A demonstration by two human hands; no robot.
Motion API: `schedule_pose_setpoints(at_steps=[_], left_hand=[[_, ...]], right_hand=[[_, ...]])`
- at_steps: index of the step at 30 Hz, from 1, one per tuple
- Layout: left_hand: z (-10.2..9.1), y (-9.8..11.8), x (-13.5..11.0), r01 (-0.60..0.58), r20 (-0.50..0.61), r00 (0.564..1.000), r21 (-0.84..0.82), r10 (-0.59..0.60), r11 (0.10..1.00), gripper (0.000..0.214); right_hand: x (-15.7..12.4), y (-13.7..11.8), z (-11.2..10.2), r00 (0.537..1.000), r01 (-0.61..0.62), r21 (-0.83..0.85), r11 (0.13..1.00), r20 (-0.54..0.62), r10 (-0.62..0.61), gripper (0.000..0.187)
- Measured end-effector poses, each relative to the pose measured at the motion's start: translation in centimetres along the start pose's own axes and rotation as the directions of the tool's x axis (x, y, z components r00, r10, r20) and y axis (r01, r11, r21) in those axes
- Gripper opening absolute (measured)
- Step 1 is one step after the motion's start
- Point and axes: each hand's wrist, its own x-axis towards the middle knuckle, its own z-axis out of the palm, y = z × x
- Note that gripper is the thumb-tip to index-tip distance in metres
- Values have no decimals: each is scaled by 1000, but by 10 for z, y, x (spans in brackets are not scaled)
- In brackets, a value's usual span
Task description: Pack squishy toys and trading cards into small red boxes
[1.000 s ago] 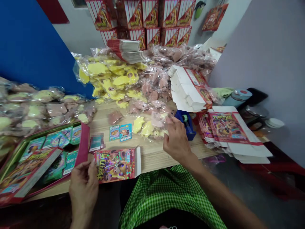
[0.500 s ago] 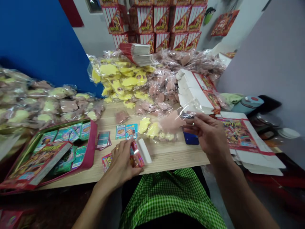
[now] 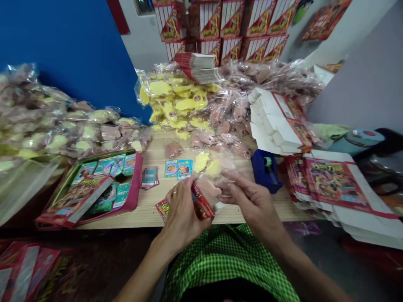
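My left hand (image 3: 181,209) is wrapped around a small red printed box (image 3: 201,202) at the table's front edge. My right hand (image 3: 250,196) pinches a clear bag with a flat pinkish-brown piece (image 3: 208,188) in it, held against the box's opening side. How far the bag reaches into the box is hard to tell. Just beyond lie yellow shaped pieces (image 3: 201,161) in clear wrap. Two cards, one teal (image 3: 171,168) and one blue (image 3: 184,169), lie beyond my left hand. Part of a colourful printed packet (image 3: 162,208) shows beside that hand.
A pink-rimmed tin (image 3: 138,180) with green cards stands left. Bagged yellow pieces (image 3: 160,90) and pinkish-brown pieces (image 3: 239,111) are heaped at the back. A blue tape dispenser (image 3: 261,172) sits right, beside flattened red boxes (image 3: 340,182) and white open cartons (image 3: 273,126).
My right hand has brought the bagged pinkish-brown piece left and down to the red box. My left hand has tilted the box up. The tape dispenser is now uncovered, and the view has shifted.
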Motion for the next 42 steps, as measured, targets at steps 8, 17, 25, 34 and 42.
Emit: schedule_pose_setpoints(at_steps=[8,17,25,34,42], left_hand=[[-5,16,-4,-17,-70,997,-67,12,998,109],[-7,16,-2,150,-58,984,-234,-168,961,115],[16,36,0,244,34,969,-288,-244,926,119],[-4,-68,44,543,-68,820,407,-568,735,44],[-8,-109,46,524,-13,800,502,-600,688,31]], right_hand=[[10,-22,-11,990,120,-138,983,-60,-129,11],[-10,-44,-8,919,361,-609,706,101,-382,18],[5,-50,-3,876,457,-641,616,203,-438,20],[97,20,90,818,540,-827,156,559,135,31],[120,54,120,741,591,-798,115,594,313,34]])
